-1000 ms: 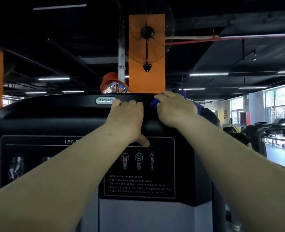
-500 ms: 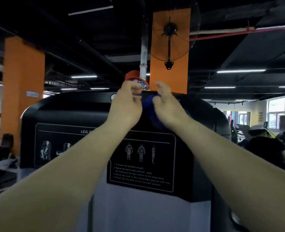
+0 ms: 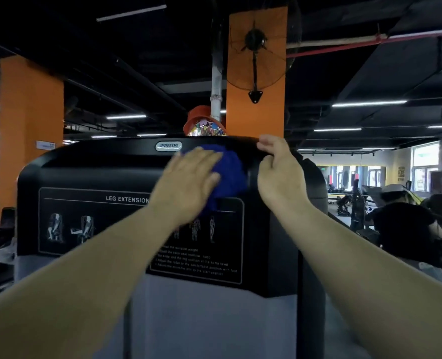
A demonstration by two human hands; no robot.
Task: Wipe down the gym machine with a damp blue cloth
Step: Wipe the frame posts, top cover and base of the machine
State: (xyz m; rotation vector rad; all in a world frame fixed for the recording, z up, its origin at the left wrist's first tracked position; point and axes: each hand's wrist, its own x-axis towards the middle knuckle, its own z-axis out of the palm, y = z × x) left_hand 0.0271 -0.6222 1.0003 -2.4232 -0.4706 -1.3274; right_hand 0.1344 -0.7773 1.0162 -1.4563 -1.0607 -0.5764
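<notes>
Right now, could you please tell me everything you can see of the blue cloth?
The blue cloth is a deep royal blue, soft and nubby like microfibre, bunched into a rounded wad rather than spread flat. It lies against the black upper front panel of the gym machine, just below and to the right of the silver logo badge, its lower edge overlapping the top of the instruction placard. The left hand presses it with flat, straight fingers, covering its left part. The right hand is beside it, apart. Dampness cannot be judged.

left hand [image 3: 188, 177]: flat, fingers straight (blurred) | right hand [image 3: 279, 172]: raised, fingers curled | both forearms outstretched
</notes>
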